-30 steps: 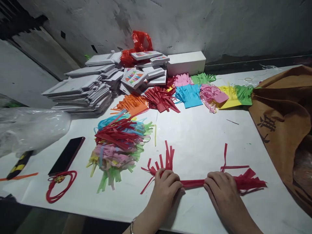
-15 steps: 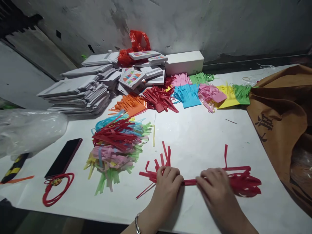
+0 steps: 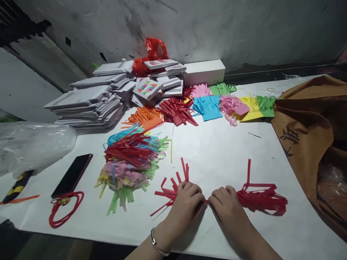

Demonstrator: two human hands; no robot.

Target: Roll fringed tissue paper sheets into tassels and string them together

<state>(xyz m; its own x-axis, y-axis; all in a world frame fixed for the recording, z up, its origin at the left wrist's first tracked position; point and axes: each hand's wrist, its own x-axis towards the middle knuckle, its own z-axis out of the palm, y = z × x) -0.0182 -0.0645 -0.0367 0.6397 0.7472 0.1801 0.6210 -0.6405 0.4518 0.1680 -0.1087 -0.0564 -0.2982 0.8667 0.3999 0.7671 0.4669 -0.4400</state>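
A red paper tassel (image 3: 262, 199) lies along the front of the white table, its middle rolled narrow and its fringed strips fanned out at both ends. My left hand (image 3: 189, 199) is closed on the rolled middle near the left fringe, a silver bracelet (image 3: 156, 242) on that wrist. My right hand (image 3: 225, 203) is closed on the same roll, close beside the left. Only a short bit of the red roll shows between the fingertips. Left of my hands lies a heap of finished-looking tassels (image 3: 131, 164) in blue, red, pink, yellow and green.
Fringed paper bundles (image 3: 210, 108) line the back of the table (image 3: 222, 151), before stacked white packets (image 3: 84, 99), small boxes (image 3: 148, 88) and a white box (image 3: 204, 71). A phone (image 3: 72, 176) with a red cord lies left, near a clear plastic bag (image 3: 35, 146). A brown bag (image 3: 303, 119) stands right.
My right hand has slid left along the red roll, close up to my left hand. The right fringe has shifted slightly left with it. My left hand stays nearly in place.
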